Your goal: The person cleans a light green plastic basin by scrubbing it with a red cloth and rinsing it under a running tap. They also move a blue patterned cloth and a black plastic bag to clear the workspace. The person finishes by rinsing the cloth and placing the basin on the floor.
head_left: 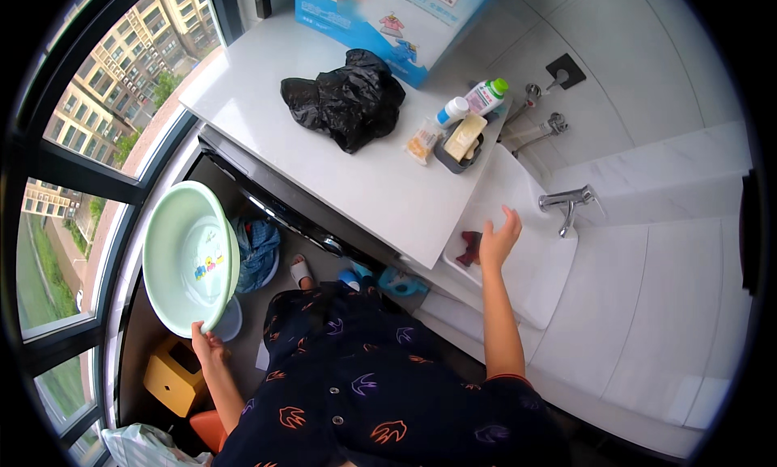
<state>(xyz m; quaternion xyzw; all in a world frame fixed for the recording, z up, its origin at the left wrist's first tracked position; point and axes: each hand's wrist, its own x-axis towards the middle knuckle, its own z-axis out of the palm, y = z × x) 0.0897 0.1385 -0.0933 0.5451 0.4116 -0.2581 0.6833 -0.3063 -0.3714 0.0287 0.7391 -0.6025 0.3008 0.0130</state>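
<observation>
My left hand [210,350] grips the rim of a pale green plastic basin [174,244], with cartoon pictures printed on its bottom. The basin is tipped up on the left, near the windows. Over the white sink [522,285], my right hand [500,239] is raised with its fingers apart and nothing in it. A small dark red item, perhaps cloth [468,248], lies in the sink just left of that hand. A chrome faucet [566,200] stands at the sink's far right side.
On the white counter [271,54] are a black plastic bag [348,103], a blue-and-white box [396,22], two bottles and a bar of soap [465,137] in a grey dish. Blue clothes [257,252] fill a tub below. A yellow stool [174,378] stands lower left.
</observation>
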